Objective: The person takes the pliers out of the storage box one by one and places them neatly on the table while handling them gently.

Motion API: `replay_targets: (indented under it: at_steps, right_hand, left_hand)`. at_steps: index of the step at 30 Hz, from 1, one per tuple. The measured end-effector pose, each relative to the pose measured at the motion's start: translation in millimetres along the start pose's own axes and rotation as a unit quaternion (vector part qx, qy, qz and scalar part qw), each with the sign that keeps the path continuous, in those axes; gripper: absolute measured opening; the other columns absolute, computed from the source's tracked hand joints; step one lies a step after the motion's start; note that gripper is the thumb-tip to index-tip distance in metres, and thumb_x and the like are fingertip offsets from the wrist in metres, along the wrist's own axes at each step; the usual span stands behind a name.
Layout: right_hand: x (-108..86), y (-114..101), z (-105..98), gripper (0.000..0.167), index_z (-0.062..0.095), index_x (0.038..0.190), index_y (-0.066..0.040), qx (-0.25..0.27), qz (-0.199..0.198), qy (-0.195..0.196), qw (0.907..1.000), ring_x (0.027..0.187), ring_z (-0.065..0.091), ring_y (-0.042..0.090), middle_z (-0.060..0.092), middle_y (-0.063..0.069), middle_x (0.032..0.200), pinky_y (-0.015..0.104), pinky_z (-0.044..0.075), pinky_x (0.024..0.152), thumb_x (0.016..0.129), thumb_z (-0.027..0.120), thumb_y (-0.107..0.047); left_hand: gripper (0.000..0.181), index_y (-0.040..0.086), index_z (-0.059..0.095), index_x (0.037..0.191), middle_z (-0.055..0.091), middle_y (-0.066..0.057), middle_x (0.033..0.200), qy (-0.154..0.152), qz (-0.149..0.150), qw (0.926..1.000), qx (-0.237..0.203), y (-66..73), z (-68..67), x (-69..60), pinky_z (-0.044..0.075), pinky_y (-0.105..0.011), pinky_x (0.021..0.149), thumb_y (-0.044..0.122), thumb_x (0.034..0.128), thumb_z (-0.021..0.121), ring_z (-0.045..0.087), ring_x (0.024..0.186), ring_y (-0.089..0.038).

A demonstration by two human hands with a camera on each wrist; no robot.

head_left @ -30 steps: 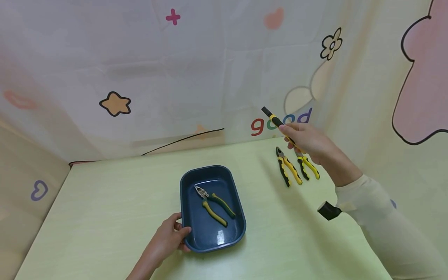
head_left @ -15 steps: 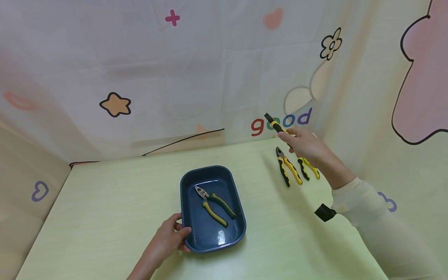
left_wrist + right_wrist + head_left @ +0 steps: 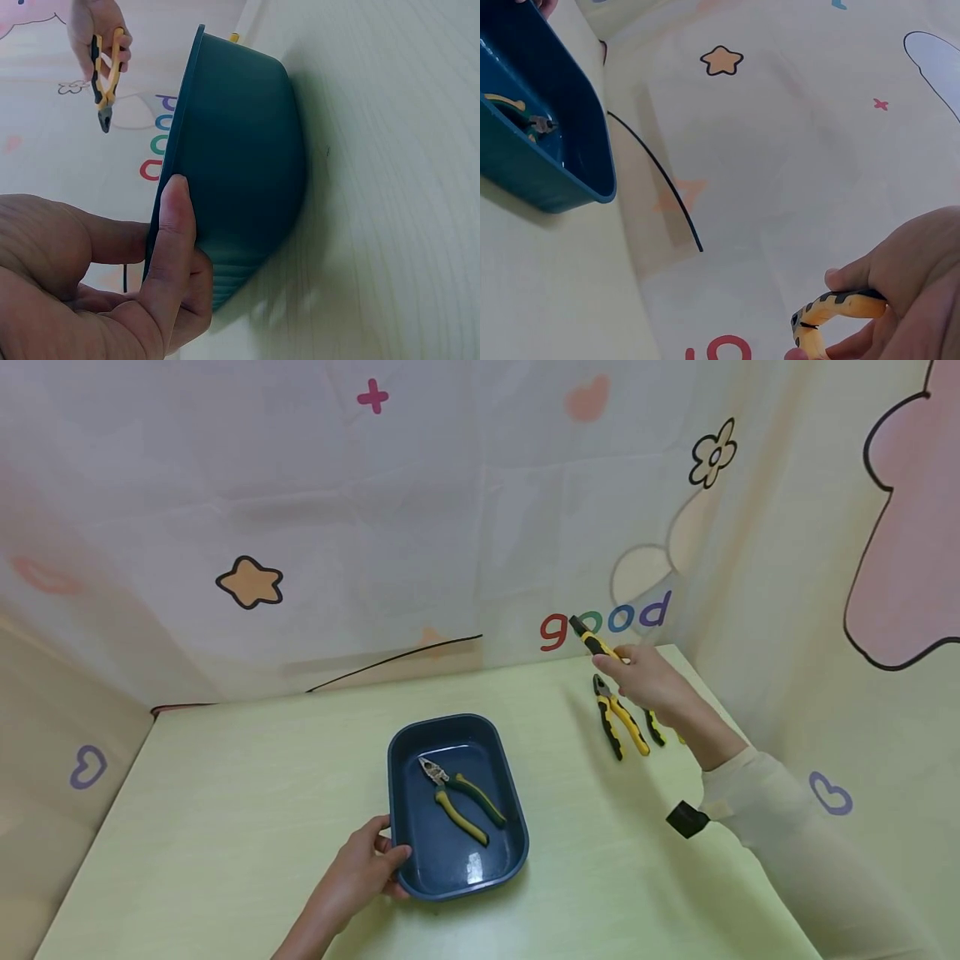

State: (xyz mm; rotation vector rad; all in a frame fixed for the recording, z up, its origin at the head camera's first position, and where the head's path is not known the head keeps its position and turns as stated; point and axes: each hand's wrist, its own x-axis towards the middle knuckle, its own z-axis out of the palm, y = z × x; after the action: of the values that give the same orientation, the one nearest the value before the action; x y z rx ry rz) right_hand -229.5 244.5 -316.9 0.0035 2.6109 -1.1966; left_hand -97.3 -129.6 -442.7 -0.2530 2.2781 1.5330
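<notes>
My left hand [image 3: 367,864] grips the near-left rim of a dark blue tray [image 3: 435,870], thumb inside and fingers under the outer wall. A pair of pliers with green-and-yellow handles [image 3: 459,818] lies in the tray. Raised near the back right, my right hand [image 3: 651,681] holds another pair of pliers [image 3: 596,645] by its yellow-and-black handles, dark jaws pointing away. The left wrist view shows these held pliers [image 3: 114,75] with the handles spread. Below that hand, yellow-and-black pliers [image 3: 632,724] lie on the table. Beside them, a further pair [image 3: 656,728] is mostly hidden by my right wrist.
The pale green table [image 3: 247,810] extends to both sides of the tray. A printed curtain [image 3: 420,510] hangs along its back edge and wraps round the sides. A black block [image 3: 687,819] is fixed at my right sleeve.
My right hand has come down and slightly left with the held pliers, now covering more of the farther pair on the table. The left hand and tray stay in place.
</notes>
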Motion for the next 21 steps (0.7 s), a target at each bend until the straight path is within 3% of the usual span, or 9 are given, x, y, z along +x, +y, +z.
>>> replay_targets:
  at_steps: [5, 11, 21]
  right_hand:
    - [3.9, 5, 4, 0.062, 0.041, 0.147, 0.011, -0.011, -0.004, 0.01, 0.9999, 0.112, 0.05, 0.039, 0.049, 0.026, 0.129, 0.049, 0.05, 0.091, 0.111, 0.043, -0.04]
    - [10.7, 10, 10, 0.053, 0.049, 0.136, 0.01, -0.032, -0.001, 0.023, 0.9992, 0.089, 0.047, 0.027, 0.046, 0.016, 0.1, 0.033, 0.04, 0.071, 0.111, 0.046, -0.036]
    - [19.2, 19, 20, 0.049, 0.051, 0.127, 0.008, -0.049, -0.004, 0.024, 0.9985, 0.077, 0.047, 0.023, 0.045, 0.012, 0.091, 0.031, 0.039, 0.064, 0.11, 0.048, -0.038]
  left_hand:
    - [0.051, -0.01, 0.041, 0.147, 0.054, -0.016, 0.095, 0.003, 0.003, 1.0, 0.002, 0.1, 0.3, -0.4, 0.062, -0.036, 0.06, 0.001, 0.1018, 0.061, 0.067, 0.059, -0.021]
    - [0.051, -0.01, 0.041, 0.147, 0.054, -0.015, 0.095, 0.003, 0.004, 1.0, 0.001, 0.1, 0.7, -0.8, 0.062, -0.037, 0.06, 0.001, 0.1018, 0.061, 0.067, 0.059, -0.021]
    - [0.051, -0.009, 0.041, 0.148, 0.054, -0.015, 0.095, 0.005, -0.004, 1.0, 0.004, 0.4, 1.1, -0.7, 0.061, -0.036, 0.061, 0.002, 0.1023, 0.061, 0.067, 0.059, -0.021]
